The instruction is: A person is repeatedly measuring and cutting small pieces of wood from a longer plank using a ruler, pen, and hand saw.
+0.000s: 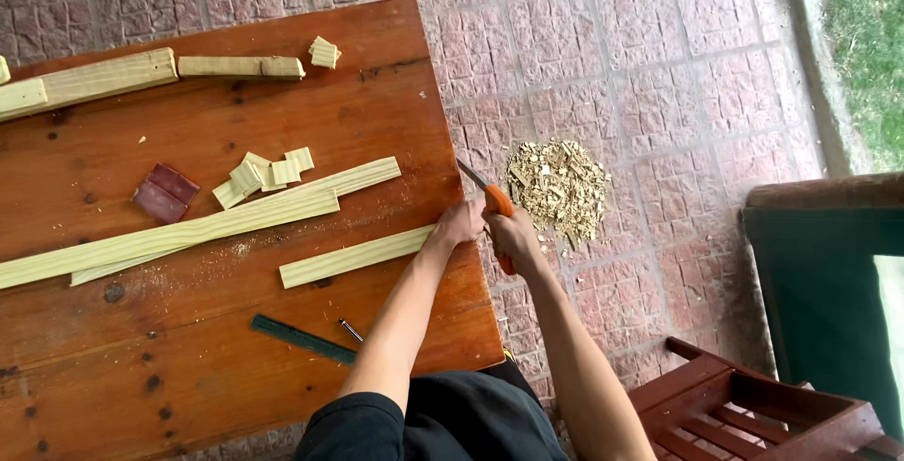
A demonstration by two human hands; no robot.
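Observation:
My left hand [459, 224] grips the right end of a short pale wood strip [353, 257] that lies on the brown wooden table [188, 367], at the table's right edge. My right hand [513, 235] holds an orange-handled knife [497, 205] just off that edge, its blade pointing up and away from me toward the strip's end. Below the knife, on the paving, lies a pile of wood shavings [557, 188].
Two long pale strips [188, 227] lie across the table, with several small cut blocks [259, 177], a folded dark red sandpaper [166, 192], a green ruler [301, 339], a small metal pin [351, 330] and thicker wood pieces [94, 80] at the far edge. A wooden chair [753, 414] stands at right.

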